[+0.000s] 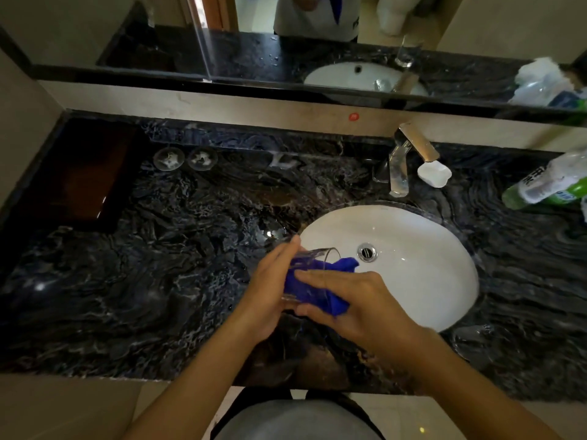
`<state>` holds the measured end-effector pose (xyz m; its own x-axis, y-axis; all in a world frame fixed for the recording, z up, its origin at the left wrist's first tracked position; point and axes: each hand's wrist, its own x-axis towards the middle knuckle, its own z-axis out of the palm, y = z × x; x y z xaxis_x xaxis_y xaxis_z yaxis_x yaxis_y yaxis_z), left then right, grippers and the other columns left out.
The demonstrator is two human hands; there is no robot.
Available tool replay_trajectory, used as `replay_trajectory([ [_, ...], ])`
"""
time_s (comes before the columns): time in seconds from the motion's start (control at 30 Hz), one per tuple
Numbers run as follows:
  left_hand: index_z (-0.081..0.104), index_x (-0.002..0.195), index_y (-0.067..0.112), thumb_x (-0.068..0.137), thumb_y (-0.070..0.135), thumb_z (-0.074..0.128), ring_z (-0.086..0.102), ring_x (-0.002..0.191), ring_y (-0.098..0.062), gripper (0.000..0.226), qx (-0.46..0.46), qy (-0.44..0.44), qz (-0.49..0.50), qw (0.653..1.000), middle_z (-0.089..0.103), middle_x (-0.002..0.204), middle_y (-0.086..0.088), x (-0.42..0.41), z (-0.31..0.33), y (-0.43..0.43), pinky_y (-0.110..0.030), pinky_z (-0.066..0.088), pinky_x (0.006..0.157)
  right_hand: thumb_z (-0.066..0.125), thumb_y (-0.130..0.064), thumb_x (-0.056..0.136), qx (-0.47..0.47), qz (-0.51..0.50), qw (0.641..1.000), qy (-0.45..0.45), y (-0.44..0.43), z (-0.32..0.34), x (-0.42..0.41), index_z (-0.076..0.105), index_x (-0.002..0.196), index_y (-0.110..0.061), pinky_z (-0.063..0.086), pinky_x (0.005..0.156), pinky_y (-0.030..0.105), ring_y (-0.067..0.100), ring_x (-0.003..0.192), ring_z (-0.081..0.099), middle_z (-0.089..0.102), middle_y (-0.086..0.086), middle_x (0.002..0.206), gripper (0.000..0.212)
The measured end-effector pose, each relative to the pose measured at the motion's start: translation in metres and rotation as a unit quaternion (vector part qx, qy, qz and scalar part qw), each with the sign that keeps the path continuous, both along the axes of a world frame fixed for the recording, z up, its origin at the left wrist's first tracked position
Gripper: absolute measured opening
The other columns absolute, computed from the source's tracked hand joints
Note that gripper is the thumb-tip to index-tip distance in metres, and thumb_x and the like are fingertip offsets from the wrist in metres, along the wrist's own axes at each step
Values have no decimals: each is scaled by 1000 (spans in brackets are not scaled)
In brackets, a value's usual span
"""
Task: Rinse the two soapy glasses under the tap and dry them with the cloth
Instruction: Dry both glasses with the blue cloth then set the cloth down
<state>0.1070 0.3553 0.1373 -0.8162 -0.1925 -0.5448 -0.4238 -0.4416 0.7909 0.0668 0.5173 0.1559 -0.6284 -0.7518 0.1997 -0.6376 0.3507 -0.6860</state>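
Note:
My left hand point(270, 287) grips a clear glass point(317, 257) held on its side at the sink's left rim, its mouth pointing toward the drain. A blue cloth point(320, 281) is wrapped against the glass and pokes out past its rim. My right hand point(352, 300) holds the cloth, fingers laid over it and the glass. Just behind my left hand, what looks like a second clear glass point(274, 234) stands on the counter, hard to make out. The chrome tap point(401, 166) stands behind the white sink point(422, 281); I see no water running.
The dark marble counter point(158, 281) is wet. Two round clear discs point(185, 158) lie at the back left beside a dark tray point(79, 176). A white soap dish point(433, 174) sits by the tap; a green-capped plastic bottle point(546, 188) lies at the far right. A mirror runs along the wall.

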Motion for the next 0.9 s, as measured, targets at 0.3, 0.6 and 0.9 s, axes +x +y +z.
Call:
replay_trajectory([
  [0.3,66,90,20,99,41,52,68,74,-14,27,-267,155,87,947,71,81,5,22,-18,-12,-28,54,66,77,-28,85,-124,-183,901,-374,-45,-2,35,79,107,-20,58,74,21,10,86,76,81,-3,95,24],
  [0.6,68,104,6,104,36,47,68,90,-20,37,-369,319,-24,873,69,98,-5,33,-35,-51,-32,54,79,77,-22,84,-217,-245,695,-640,-66,11,41,77,95,-6,57,70,29,23,75,69,74,19,88,20],
  [0.9,62,78,16,98,40,62,65,65,-18,31,13,7,81,997,68,72,-2,16,-6,-38,-31,49,55,62,-59,89,8,-47,997,-66,-54,-12,18,70,128,-14,53,98,16,6,112,67,73,-1,123,61],
])
